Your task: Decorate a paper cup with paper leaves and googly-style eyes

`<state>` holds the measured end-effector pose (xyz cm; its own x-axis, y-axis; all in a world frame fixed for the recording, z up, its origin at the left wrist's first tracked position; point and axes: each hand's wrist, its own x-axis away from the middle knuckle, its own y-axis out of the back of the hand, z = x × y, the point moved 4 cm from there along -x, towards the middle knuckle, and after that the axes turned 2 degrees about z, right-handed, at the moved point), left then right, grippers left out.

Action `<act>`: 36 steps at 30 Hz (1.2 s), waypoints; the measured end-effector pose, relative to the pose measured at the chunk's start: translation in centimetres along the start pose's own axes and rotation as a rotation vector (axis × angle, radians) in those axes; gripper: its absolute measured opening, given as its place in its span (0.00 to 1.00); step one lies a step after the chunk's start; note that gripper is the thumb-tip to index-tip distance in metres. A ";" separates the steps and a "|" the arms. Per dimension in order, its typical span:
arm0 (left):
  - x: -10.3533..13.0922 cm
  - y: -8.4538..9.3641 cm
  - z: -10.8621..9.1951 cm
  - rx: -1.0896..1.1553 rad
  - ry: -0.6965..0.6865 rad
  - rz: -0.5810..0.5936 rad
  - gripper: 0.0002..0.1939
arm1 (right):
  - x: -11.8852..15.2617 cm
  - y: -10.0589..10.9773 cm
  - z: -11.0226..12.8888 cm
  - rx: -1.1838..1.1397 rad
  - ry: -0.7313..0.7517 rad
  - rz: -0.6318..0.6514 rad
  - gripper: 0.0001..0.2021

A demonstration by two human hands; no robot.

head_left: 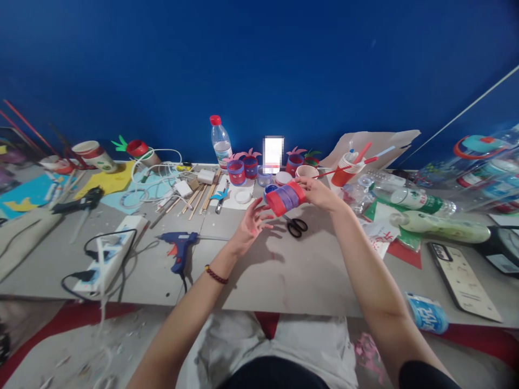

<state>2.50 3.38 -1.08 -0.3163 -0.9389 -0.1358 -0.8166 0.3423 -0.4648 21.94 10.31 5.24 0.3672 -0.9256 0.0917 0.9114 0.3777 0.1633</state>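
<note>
A small cup (287,198) with red ends and a purple band round its middle is tilted on its side above the table. My right hand (318,193) grips its right end between the fingers. My left hand (250,227) is beside the cup's left end, fingers spread and curved; whether a fingertip touches it I cannot tell. Black-handled scissors (297,227) lie just beneath the cup, their blades partly hidden. A thin red stick (344,168) runs just behind my right hand; I cannot tell if the hand touches it.
Blue glue gun (182,251) and power strip (111,254) lie left. Along the wall stand a water bottle (221,143), purple-and-red decorated cups (235,173) and paint jars (265,176). Rightward are stacked paper cups (344,172), plastic bottles (421,200) and a phone (464,281).
</note>
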 end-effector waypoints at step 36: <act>0.3 1.4 0.2 0.038 0.099 -0.316 0.32 | 0.5 0.5 0.6 0.091 0.008 0.030 0.16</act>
<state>1.32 3.59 -1.92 -0.0972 -0.9897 0.1055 -0.8637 0.0312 -0.5030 22.47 10.01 5.94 0.3955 -0.9140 0.0901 0.8797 0.4052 0.2489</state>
